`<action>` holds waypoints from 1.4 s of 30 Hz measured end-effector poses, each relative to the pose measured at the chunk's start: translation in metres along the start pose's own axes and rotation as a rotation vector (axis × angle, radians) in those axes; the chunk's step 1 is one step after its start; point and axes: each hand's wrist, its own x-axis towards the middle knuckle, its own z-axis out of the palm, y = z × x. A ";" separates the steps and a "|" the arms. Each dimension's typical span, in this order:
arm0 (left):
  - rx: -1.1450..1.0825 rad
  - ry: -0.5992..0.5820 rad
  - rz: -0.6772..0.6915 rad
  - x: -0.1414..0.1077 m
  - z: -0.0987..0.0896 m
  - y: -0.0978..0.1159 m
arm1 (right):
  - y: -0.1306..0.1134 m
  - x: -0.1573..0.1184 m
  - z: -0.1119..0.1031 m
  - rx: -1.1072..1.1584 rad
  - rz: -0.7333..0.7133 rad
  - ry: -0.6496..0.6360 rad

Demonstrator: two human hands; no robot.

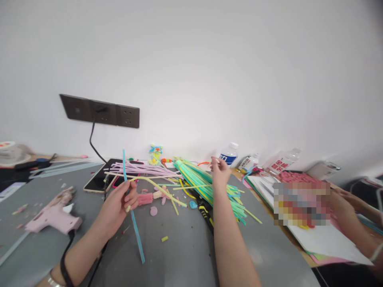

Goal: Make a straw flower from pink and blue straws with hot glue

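My left hand [125, 197], at left centre, pinches a blue fuzzy stick [137, 235] standing roughly upright and a bent yellow stick [167, 194] that reaches right. My right hand [220, 171] is raised over the far side of a bundle of green and yellow sticks [197, 181]; its fingers are bent together, and whatever they may hold is too small to make out. Yellow-and-black pliers [206, 217] lie partly under the bundle, beside my right forearm. Pale purple sticks [149, 169] lie behind my left hand.
A pink glue gun [55, 215] with a black cable rests at left. Behind are a tablet [98, 179], a small yellow-blue figure [156, 153] and a water bottle [229, 153]. Another person's hands [344, 203] are at right, by white paper [332, 243].
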 end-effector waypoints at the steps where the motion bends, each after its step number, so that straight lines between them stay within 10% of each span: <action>1: -0.001 0.002 0.000 0.000 0.000 0.000 | -0.003 0.002 -0.003 0.061 -0.014 0.076; 8: -0.009 -0.003 0.000 0.001 -0.002 -0.001 | -0.024 -0.005 -0.006 0.309 -0.058 0.190; 18: -0.014 -0.025 -0.033 0.000 0.002 0.002 | -0.045 -0.033 0.016 0.249 0.068 -0.427; 32: 0.020 -0.035 -0.023 0.000 0.000 0.001 | -0.049 -0.075 0.043 0.231 0.254 -0.906; 37: 0.017 -0.043 -0.023 0.001 -0.001 0.001 | -0.049 -0.078 0.048 0.192 0.158 -0.920; 42: 0.012 -0.037 -0.023 0.002 -0.003 -0.001 | -0.042 -0.061 0.037 -0.060 -0.199 -0.642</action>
